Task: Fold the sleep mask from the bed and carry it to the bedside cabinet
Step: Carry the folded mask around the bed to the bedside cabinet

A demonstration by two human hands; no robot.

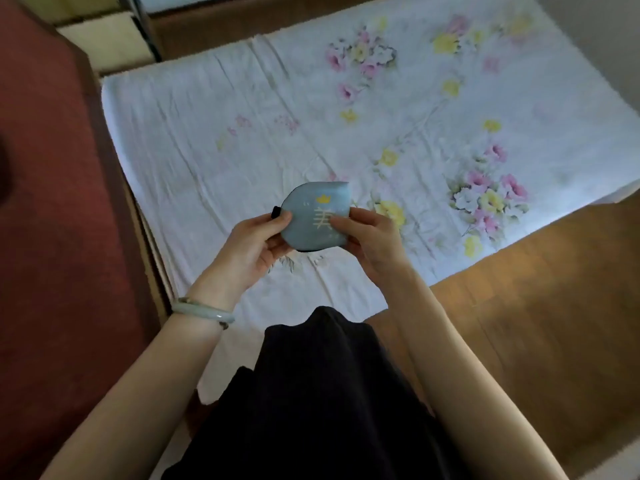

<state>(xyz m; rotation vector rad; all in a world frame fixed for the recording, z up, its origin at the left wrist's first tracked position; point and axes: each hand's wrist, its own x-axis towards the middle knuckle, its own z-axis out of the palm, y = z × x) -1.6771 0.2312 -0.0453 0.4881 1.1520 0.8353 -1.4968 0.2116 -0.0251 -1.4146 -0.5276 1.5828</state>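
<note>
Floral-sheeted bed [346,109], wooden floor [536,289] alongside. I log: sleep mask [313,216], pale blue, folded in half, held above the sheet; left hand [258,240] and right hand [363,237] each pinching one side, thumbs on top.

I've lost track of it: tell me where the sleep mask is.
In the head view, the sleep mask is centre frame, pinched between the left hand and right hand, above the floral bedsheet.

Dim, soft daylight; edges warped and blurry.
</note>
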